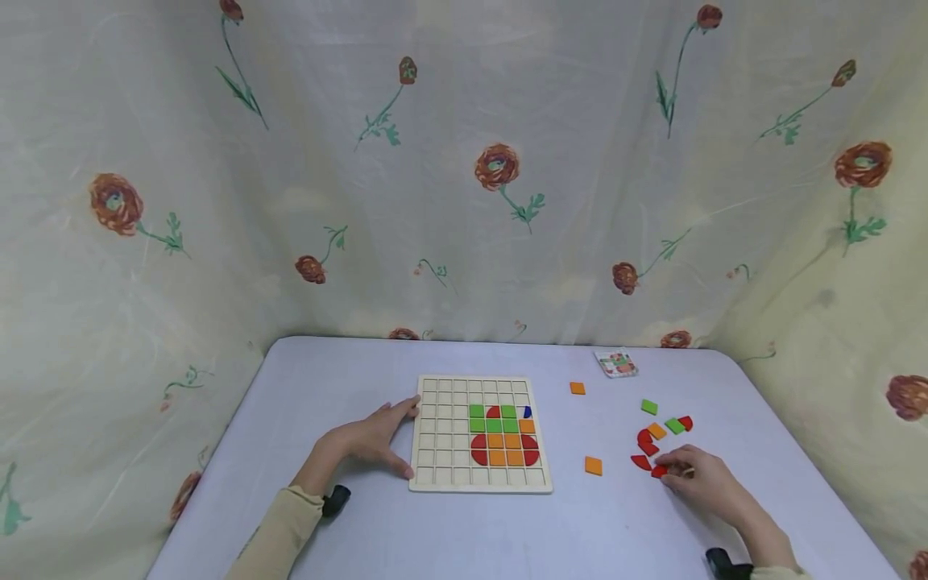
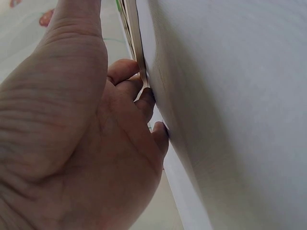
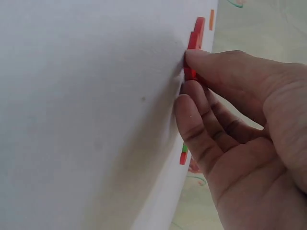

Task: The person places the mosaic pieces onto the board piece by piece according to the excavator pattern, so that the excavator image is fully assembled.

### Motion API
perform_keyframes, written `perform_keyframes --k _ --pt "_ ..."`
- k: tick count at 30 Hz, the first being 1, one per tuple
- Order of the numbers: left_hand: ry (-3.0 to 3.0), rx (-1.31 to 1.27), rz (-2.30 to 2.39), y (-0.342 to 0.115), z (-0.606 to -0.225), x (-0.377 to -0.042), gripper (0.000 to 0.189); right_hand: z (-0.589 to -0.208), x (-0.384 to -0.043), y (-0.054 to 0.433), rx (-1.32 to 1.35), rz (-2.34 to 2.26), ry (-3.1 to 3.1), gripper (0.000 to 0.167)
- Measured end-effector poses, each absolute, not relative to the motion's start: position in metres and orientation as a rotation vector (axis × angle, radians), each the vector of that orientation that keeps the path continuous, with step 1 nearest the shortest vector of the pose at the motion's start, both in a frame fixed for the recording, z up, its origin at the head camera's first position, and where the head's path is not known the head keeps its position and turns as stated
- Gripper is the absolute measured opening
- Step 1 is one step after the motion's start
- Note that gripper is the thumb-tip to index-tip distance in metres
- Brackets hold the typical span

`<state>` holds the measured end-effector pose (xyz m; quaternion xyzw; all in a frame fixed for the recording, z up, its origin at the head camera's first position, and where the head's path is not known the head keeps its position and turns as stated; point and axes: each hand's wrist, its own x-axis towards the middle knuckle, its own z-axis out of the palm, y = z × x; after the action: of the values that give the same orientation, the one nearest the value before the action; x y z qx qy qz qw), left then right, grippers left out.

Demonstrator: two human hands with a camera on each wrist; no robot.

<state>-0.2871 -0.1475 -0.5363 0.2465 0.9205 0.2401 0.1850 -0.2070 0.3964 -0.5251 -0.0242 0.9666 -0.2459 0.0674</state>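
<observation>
- The right hand [image 1: 699, 481], lower right of the frame, has its thumb and fingertips closed about a red piece [image 1: 658, 472], apparently pinching it low at the counter [image 1: 362, 536]; whether it is lifted I cannot tell.
- The left hand [image 1: 374, 439], left of centre, grips nothing: thumb and fingers are spread, their tips touching the left edge of the board [image 1: 439, 436], probably steadying it. The hands are well apart.
- The step in hand looks like picking a loose piece for the pattern.
- The next move likely calls for a secure hold on the thin edges, a carry leftward, and a turn so the curve suits its cell.
- On the board, at centre, green, orange and red pieces fill part of the right half, with a small blue piece [image 1: 528, 412] near the upper right; the left columns hold none.
- Near the right hand lie other red pieces, two green squares and an orange square [image 1: 656, 431]; two more orange squares lie between board and hand.
- Farther off, toward the counter's back right, lies a printed card [image 1: 616, 363], perhaps the pattern to check against.
</observation>
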Motion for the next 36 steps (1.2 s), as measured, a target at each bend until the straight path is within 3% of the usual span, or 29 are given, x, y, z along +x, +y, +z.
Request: perform_keyframes --k 14,29,36 --pt "2.589 0.705 0.690 -0.152 -0.536 -0.287 0.134 -0.519 -0.217 0.366 -0.118 -0.865 2.948 0.027" --pt "2.588 0.727 0.687 -0.150 -0.536 -0.288 0.133 -0.513 -0.294 0.222 -0.461 -1.026 2.859 0.017" --pt "2.585 0.750 0.692 -0.150 -0.534 -0.288 0.132 -0.512 -0.322 0.171 -0.492 -1.032 2.829 0.015"
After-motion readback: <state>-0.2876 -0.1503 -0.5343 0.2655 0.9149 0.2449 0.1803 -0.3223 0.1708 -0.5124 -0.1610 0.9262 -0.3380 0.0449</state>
